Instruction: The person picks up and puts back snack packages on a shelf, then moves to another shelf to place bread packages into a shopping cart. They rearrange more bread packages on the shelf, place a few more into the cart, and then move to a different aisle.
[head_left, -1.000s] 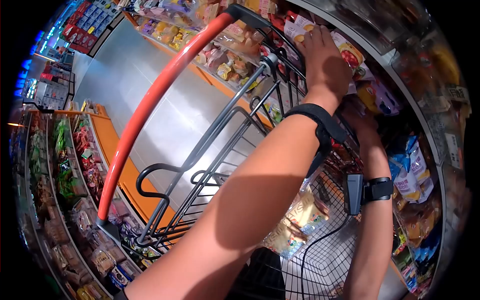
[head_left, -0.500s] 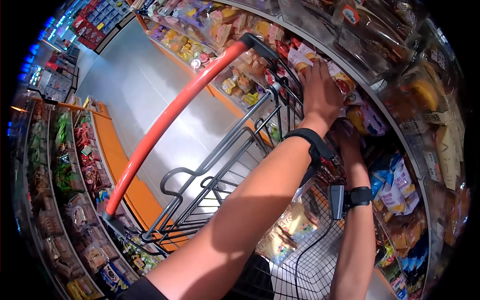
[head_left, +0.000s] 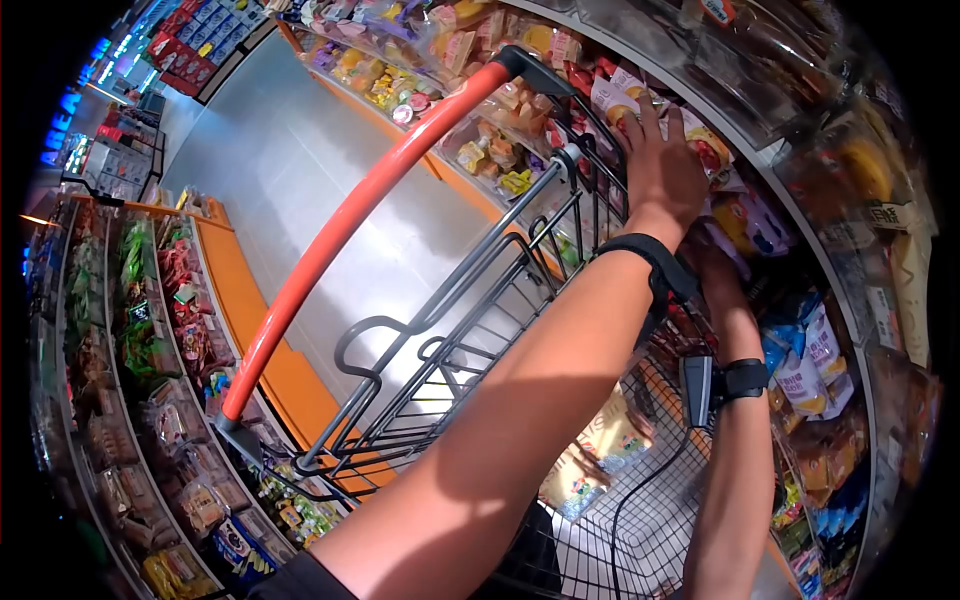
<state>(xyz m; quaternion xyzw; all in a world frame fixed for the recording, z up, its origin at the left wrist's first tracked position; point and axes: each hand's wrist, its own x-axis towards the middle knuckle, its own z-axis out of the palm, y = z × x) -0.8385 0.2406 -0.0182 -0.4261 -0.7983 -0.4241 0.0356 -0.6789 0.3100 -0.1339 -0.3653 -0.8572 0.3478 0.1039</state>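
Note:
My left hand [head_left: 664, 172] reaches over the cart to the shelf on the right, its fingers apart and laid over packaged snacks [head_left: 612, 100] with white and red wrappers. Below it, my right hand [head_left: 716, 268] reaches into the shaded shelf beside a purple snack packet [head_left: 757, 226]; its fingers are hidden in shadow and behind my left hand. Both wrists wear black straps. Under my forearms is the wire shopping cart [head_left: 672, 505], where cream-coloured packs [head_left: 612, 440] with printed lettering lie.
The cart's red handle [head_left: 360, 225] arches across the left of the view. Blue and white packets [head_left: 805, 365] sit on the shelf below my right hand. Large clear bags [head_left: 700, 70] line the upper shelf. Another snack shelf [head_left: 135, 330] stands left, across the tiled floor [head_left: 300, 130].
The whole view has shifted slightly, so cart, shelves and arms appear further right. My left hand's fingers look a little more spread over the packets. Both hands stay at the same shelf.

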